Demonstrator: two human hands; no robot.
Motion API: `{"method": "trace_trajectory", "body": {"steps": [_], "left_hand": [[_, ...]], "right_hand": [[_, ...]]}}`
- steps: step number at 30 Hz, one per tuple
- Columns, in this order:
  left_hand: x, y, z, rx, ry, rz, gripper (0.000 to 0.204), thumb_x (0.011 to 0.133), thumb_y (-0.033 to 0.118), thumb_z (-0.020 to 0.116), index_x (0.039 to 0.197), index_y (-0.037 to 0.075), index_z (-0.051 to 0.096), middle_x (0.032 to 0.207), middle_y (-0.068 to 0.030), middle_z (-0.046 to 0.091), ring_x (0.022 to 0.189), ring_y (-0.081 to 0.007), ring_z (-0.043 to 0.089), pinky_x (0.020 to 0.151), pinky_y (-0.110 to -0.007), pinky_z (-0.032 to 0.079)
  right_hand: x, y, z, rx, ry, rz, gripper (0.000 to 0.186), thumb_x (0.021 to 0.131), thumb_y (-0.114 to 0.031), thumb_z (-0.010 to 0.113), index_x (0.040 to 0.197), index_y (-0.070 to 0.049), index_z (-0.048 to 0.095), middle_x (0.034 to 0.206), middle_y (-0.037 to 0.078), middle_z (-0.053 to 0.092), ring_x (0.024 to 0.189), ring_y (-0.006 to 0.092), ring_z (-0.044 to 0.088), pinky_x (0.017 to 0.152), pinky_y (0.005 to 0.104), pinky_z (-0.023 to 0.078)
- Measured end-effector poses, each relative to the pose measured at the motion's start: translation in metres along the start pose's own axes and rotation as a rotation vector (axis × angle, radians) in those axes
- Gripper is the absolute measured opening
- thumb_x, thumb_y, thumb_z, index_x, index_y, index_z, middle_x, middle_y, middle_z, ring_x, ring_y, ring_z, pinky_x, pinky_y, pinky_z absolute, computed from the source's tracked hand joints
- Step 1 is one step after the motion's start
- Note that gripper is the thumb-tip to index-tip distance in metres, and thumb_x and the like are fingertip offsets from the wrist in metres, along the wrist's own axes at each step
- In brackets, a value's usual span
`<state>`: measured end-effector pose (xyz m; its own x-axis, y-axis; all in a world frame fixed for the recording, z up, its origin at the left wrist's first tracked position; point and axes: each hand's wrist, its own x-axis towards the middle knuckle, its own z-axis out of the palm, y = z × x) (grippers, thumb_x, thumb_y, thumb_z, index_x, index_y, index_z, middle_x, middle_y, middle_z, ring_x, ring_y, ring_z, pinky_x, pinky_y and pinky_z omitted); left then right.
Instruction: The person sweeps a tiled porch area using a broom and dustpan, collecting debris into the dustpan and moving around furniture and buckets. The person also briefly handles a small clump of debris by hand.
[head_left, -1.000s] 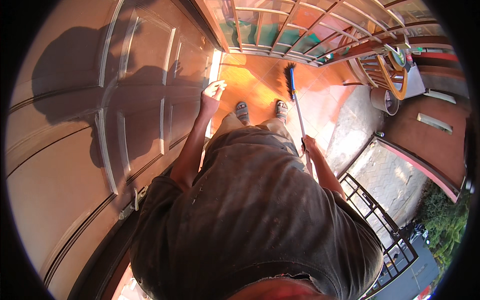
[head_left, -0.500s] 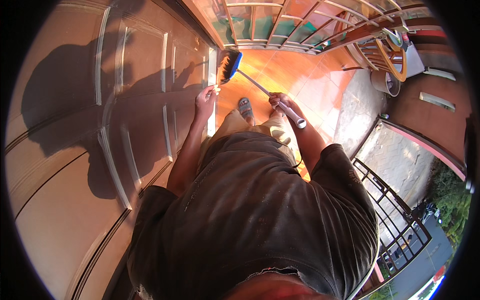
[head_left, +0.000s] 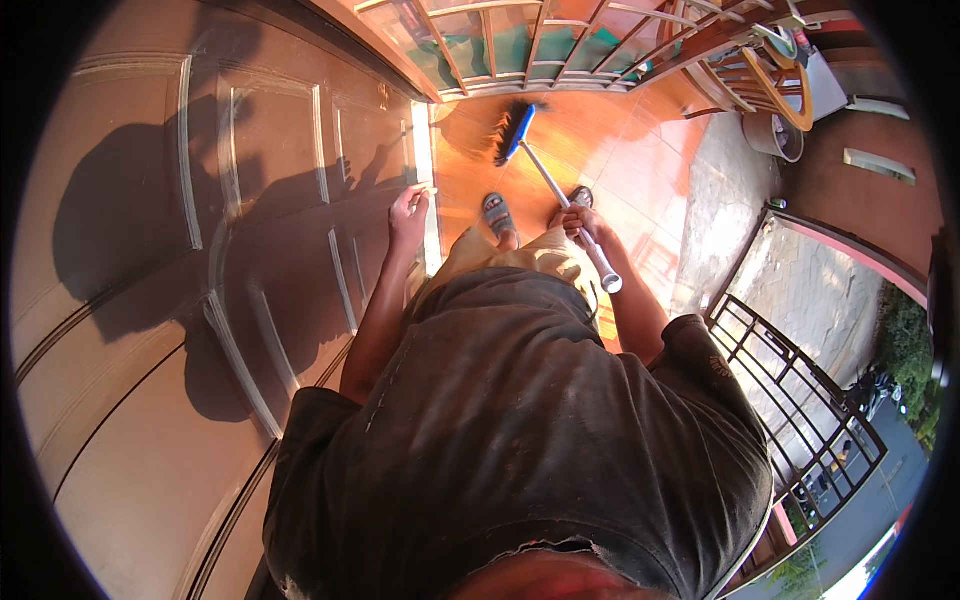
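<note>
My right hand is wrapped round the pale handle of a broom. The handle's round end sticks out toward my right forearm. The broom's blue head, with dark bristles facing left, is over the tiles ahead of my feet; whether the bristles touch the floor I cannot tell. My left hand is raised beside the brown panelled door, its fingers bent together. Something small and pale shows at those fingertips, too small to name.
My sandalled feet stand on sunlit orange tiles. A barred grille runs across the far side. At the right are a wooden chair, a round bucket and a dark metal gate. A pale threshold strip borders the door.
The broom head has moved right, away from the doorway's edge, and its handle stands steeper in view. My right hand has come slightly nearer and to the right; my left hand is slightly lower.
</note>
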<state>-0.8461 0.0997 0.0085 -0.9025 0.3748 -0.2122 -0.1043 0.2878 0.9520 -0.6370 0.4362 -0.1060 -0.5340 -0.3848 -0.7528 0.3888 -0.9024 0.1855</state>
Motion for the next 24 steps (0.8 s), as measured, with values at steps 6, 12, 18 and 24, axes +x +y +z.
{"method": "trace_trajectory", "body": {"steps": [6,12,18,24], "left_hand": [[0.006,0.045,0.009,0.223,-0.085,-0.064,0.024,0.096,0.013,0.057,0.115,-0.001,0.063,0.103,-0.0075,0.066,0.094,-0.0126,0.061,0.086,-0.027,0.047],[0.01,0.033,0.016,0.131,-0.111,-0.003,0.025,0.096,0.016,0.057,0.113,-0.001,0.063,0.096,-0.0055,0.066,0.09,-0.0109,0.061,0.083,-0.026,0.047],[0.009,0.029,0.042,0.11,-0.141,-0.019,0.025,0.094,0.008,0.053,0.116,-0.002,0.061,0.101,-0.01,0.068,0.093,-0.0144,0.063,0.086,-0.028,0.048],[0.028,0.057,0.091,0.097,-0.208,-0.007,0.026,0.095,0.007,0.052,0.118,-0.003,0.06,0.103,-0.0122,0.068,0.095,-0.0157,0.063,0.088,-0.029,0.048]], "right_hand": [[0.028,-0.05,0.017,0.135,-0.083,-0.062,0.026,0.101,-0.018,0.041,0.076,-0.014,0.039,0.057,-0.007,0.036,0.04,0.0032,0.037,0.037,0.019,0.035],[-0.009,-0.076,-0.051,0.137,0.094,-0.273,0.033,0.099,-0.013,0.041,0.067,-0.016,0.035,0.051,-0.007,0.031,0.038,0.0045,0.031,0.036,0.0208,0.029],[-0.078,-0.074,-0.055,0.243,0.112,-0.405,0.036,0.097,-0.013,0.043,0.063,-0.019,0.032,0.049,-0.008,0.029,0.037,0.0061,0.028,0.036,0.0218,0.026],[-0.079,-0.108,-0.023,-0.046,0.12,-0.187,0.024,0.098,-0.014,0.042,0.074,-0.015,0.038,0.053,-0.009,0.032,0.038,0.0031,0.031,0.033,0.0198,0.027]]}}
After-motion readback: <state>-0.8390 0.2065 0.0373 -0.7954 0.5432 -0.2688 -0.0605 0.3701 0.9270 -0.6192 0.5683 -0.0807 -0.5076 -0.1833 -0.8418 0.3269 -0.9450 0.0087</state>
